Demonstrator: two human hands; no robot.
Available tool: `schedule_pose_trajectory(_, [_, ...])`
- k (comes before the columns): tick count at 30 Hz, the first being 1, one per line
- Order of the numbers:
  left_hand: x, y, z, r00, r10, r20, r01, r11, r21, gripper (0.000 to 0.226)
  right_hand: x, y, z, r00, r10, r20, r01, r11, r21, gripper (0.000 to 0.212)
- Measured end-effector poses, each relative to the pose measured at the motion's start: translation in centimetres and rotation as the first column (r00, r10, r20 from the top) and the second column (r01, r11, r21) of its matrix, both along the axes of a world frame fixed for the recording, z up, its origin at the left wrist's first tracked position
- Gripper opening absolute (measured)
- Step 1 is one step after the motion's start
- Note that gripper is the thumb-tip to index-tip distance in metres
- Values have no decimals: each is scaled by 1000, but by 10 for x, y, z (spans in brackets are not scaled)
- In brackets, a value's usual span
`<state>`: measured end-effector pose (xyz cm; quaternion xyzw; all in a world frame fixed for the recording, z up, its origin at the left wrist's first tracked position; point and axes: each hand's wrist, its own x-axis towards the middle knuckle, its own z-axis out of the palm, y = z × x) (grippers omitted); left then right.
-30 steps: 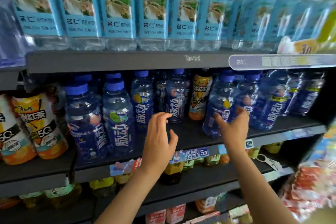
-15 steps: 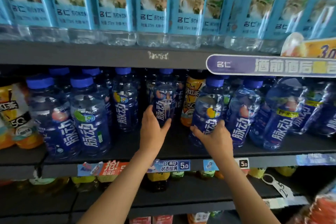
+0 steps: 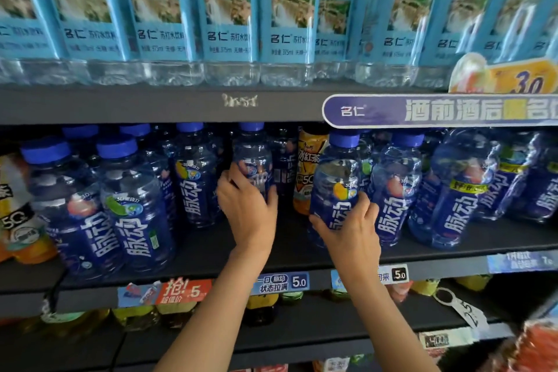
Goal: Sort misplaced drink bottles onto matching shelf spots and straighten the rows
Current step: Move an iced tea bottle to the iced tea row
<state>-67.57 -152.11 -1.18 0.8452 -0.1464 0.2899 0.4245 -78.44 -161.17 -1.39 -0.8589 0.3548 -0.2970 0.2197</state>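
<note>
Bright, even light falls from above and in front, leaving small white glints on the clear water bottles of the top row. The back of the middle shelf sits in deep shadow (labels there are hard to read). The wide lens bows the shelf edges toward the corners. Motion blur smears the far right bottles and lower right corner.

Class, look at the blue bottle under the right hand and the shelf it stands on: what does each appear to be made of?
Blue bottle: probably clear blue-tinted plastic, glossy; highlights show and you see through it. Shelf: dark, matt, likely painted metal, uncertain.
</note>
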Motion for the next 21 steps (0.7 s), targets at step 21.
schedule_pose_trajectory(21, [-7, -34, 6, 886, -386, -259, 341, 918, -201, 58, -7, -1, 3, 989, 84, 118, -92, 994, 65, 82])
